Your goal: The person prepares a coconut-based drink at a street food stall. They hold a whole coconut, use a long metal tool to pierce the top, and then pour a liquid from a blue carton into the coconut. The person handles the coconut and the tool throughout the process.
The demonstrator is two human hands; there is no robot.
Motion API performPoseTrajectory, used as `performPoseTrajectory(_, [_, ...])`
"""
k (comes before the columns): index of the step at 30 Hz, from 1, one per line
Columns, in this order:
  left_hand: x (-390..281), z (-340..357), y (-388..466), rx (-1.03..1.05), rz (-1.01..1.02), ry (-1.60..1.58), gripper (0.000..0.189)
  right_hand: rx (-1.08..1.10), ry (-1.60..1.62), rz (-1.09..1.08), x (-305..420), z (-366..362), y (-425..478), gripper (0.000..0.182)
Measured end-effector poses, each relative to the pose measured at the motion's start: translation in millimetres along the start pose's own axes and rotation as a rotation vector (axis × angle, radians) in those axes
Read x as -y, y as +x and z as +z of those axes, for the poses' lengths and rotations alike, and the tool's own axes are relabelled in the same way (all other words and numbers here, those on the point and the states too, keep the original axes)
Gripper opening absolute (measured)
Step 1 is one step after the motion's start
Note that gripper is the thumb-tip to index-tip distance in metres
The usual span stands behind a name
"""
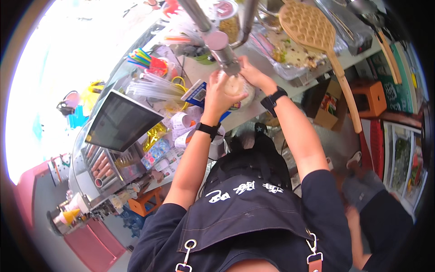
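Observation:
My left hand (219, 91) and my right hand (254, 74) grip a round, pale container (235, 87) from its two sides. It sits low in front of me, near the counter's front edge, and its top faces up. Whether it rests on the counter, I cannot tell. Right above it a metal post with a round cap (219, 44) partly hides the container's far side and some fingertips. Just left of my left hand stands a blue-and-white card (195, 94) bearing a printed code. Colourful print shows on the container's near side.
Wrapped straws (156, 85), paper receipts (181, 120) and a dark screen (124, 120) crowd the left. A sausage roller (102, 163) stands beyond. At right are a food-strewn tray (294, 51) and a bubble-waffle mould (307, 25), its handle overhanging the counter. Another person (380, 217) is behind right.

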State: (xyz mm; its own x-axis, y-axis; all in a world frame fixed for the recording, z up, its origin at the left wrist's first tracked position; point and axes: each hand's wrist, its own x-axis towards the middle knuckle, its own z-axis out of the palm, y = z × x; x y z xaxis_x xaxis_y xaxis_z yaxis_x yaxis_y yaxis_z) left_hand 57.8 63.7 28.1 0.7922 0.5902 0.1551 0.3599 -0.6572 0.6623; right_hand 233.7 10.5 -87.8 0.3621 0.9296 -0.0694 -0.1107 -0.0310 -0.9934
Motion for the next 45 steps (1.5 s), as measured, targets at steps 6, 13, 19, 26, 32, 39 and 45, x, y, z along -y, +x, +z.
performPoseTrajectory(6, [34,-8,10,0.152,0.154,-0.073,0.085,0.139,0.094,0.029,3,-9,6,0.047])
performPoseTrajectory(13, [21,-29,12,0.231,0.085,-0.103,0.077,0.100,-0.013,0.164,13,-11,1,0.056])
performPoseTrajectory(19, [22,-29,15,0.266,0.102,-0.086,0.079,-0.057,-0.088,0.104,17,-4,-13,0.030])
performPoseTrajectory(26, [18,-35,10,0.270,0.062,-0.106,0.076,-0.068,0.141,0.183,72,4,-49,0.017])
performPoseTrajectory(32, [25,-26,10,0.210,0.082,-0.100,0.076,-0.079,0.215,0.238,60,-4,-34,0.022])
performPoseTrajectory(39, [24,-29,10,0.253,0.062,-0.100,0.077,-0.176,0.239,0.216,54,4,-38,0.020])
performPoseTrajectory(45, [15,-34,15,0.292,0.066,-0.069,0.076,-0.199,0.164,0.161,52,2,-42,0.017])
